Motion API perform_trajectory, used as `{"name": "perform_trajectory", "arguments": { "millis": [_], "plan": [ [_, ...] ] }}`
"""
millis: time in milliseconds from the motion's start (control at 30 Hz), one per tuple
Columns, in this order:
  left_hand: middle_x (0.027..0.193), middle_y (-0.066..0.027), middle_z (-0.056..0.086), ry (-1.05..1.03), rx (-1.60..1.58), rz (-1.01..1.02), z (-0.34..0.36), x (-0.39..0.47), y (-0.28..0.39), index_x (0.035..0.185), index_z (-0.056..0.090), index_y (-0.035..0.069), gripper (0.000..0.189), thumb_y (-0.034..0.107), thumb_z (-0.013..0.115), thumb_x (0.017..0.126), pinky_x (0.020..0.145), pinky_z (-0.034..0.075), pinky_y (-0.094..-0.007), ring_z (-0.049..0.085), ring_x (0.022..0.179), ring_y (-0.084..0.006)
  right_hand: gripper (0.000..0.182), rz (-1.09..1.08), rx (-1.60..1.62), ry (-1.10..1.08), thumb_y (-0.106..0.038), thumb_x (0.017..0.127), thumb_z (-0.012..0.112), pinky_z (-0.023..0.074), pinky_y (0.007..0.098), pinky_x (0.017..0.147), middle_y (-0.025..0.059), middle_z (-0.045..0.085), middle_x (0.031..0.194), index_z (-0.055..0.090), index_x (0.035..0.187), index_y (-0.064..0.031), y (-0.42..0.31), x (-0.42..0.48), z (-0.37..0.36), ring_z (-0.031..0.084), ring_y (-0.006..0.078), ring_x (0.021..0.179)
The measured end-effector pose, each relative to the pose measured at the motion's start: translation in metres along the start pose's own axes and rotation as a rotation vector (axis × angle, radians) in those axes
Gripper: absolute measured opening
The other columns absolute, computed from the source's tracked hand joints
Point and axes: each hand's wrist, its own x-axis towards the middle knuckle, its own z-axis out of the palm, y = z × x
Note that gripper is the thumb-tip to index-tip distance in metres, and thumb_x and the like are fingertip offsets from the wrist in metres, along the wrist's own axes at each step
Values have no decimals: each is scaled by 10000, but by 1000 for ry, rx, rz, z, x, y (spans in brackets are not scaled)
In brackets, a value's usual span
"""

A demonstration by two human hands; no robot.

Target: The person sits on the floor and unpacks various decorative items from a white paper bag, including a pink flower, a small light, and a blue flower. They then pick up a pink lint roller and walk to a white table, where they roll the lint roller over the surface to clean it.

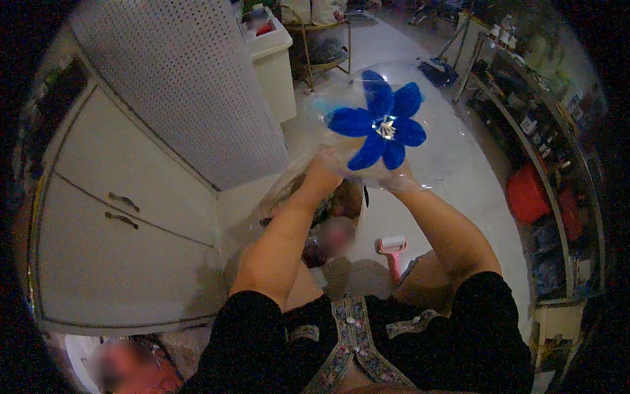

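A blue six-petalled flower [411, 130], apparently artificial with pale stamens at its centre, faces up towards me. Clear glossy plastic film [339, 88] spreads around it and catches the light. My left hand [325, 170] is closed on the film's near left edge. On the other side, just below the petals, my right hand [399, 178] grips the film too; the petals and film partly cover its fingers. Any stem is hidden. Below my left hand stands a transparent bag [290, 192] with brown and dark contents, partly behind my forearm.
A pink-handled lint roller [393, 256] lies on the pale tiled floor [448, 197] near my right leg. Left are a cabinet [142, 172] with dark handles and a perforated panel [197, 88]. A cream bin [273, 74] stands ahead. Crowded shelves [536, 162] line the right.
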Motion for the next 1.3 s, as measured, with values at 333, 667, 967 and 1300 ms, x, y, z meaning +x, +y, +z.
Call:
{"name": "perform_trajectory", "arguments": {
  "millis": [333,667,967,1300],
  "plan": [
    [913,-137,715,-203,-313,-406,-49,24,82,969,711,54,167,109,662,819,770,517,-356,684,850,-273,439,-157,-1318,-97,-399,878,699,461,324,921,52,647,1181,637,1170,-77,-18,8,-28,593,186,1091],
    [925,-125,714,-132,-39,-250,-14,23,59,1004,715,111,235,248,703,813,775,527,-423,676,853,-315,297,-146,-1361,72,-257,877,717,479,306,880,62,692,1028,693,1078,-40,-44,-24,-8,623,154,981],
    [910,-129,709,-176,-4,-275,-17,22,60,991,730,116,254,268,700,790,808,517,-438,654,889,-319,262,-127,-1351,44,-205,887,701,480,296,888,51,701,1018,697,1063,-12,-44,-24,-3,623,137,973],
    [994,-168,684,-265,-51,-319,-30,27,73,1022,712,76,278,223,702,787,912,470,-462,580,989,-373,227,-119,-1264,40,-163,882,701,476,294,884,51,702,997,701,1053,-14,-43,-22,-10,623,127,950]
  ]
}}
